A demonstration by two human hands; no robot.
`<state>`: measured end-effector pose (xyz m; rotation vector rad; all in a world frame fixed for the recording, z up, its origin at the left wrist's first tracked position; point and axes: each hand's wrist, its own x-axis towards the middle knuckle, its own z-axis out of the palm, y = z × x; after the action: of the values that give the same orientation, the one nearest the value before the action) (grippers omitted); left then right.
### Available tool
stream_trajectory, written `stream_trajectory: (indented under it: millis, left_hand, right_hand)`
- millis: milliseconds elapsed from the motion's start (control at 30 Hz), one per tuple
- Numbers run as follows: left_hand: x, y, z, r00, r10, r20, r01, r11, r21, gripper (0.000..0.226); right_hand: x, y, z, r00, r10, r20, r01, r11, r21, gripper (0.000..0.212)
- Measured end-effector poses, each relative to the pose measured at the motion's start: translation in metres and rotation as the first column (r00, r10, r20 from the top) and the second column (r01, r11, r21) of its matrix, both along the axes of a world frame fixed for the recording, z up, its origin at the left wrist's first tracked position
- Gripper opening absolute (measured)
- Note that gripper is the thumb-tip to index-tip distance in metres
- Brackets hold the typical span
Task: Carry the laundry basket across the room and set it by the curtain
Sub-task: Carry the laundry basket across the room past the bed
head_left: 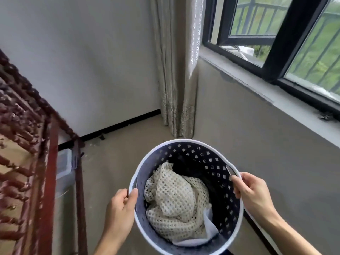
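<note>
A round dark-blue laundry basket [195, 155] with a white rim and square holes hangs in the air low in the view. Inside lies a cream mesh cloth [176, 201] on darker clothing. My left hand [121, 208] grips the rim on the left side, thumb hooked over the edge. My right hand [252, 194] grips the rim at the right handle. The beige patterned curtain [174, 70] hangs in the room corner just beyond the basket, its hem reaching the floor.
A dark carved wooden bed frame [27, 144] fills the left side, with a clear plastic box [64, 162] beside it. A black-framed window [272, 43] with a sill runs along the right wall. Bare beige floor [114, 162] lies between bed frame and curtain.
</note>
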<state>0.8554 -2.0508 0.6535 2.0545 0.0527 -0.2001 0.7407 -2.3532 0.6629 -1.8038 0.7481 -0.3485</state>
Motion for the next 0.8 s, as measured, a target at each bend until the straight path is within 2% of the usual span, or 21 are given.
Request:
stream_trajectory:
  millis: [100,300,433,633,800]
  left_hand:
    - [0.048,-0.013,-0.001,0.999,0.025,0.047,-0.026,0.999,0.028,0.035]
    - [0.153,-0.04,-0.014,0.986,0.143,0.09,-0.152,0.982,0.11,0.038]
    - [0.221,-0.058,-0.014,0.972,0.224,0.065,-0.231,0.962,0.144,0.043]
    - [0.308,-0.067,-0.008,0.928,0.37,0.05,-0.373,0.919,0.127,0.048]
    - [0.394,-0.055,-0.014,0.904,0.425,0.042,-0.427,0.898,0.108,0.046]
  right_hand:
    - [0.062,-0.019,-0.004,0.999,0.047,-0.013,-0.047,0.999,0.023,0.032]
    - [0.207,-0.056,-0.029,0.979,0.187,-0.081,-0.187,0.982,0.004,0.035]
    - [0.307,-0.078,-0.039,0.953,0.269,-0.141,-0.27,0.963,0.015,0.036]
    - [0.446,-0.09,-0.026,0.896,0.417,-0.151,-0.426,0.904,-0.034,0.022]
    - [0.553,-0.074,-0.031,0.869,0.471,-0.152,-0.484,0.873,-0.065,0.023]
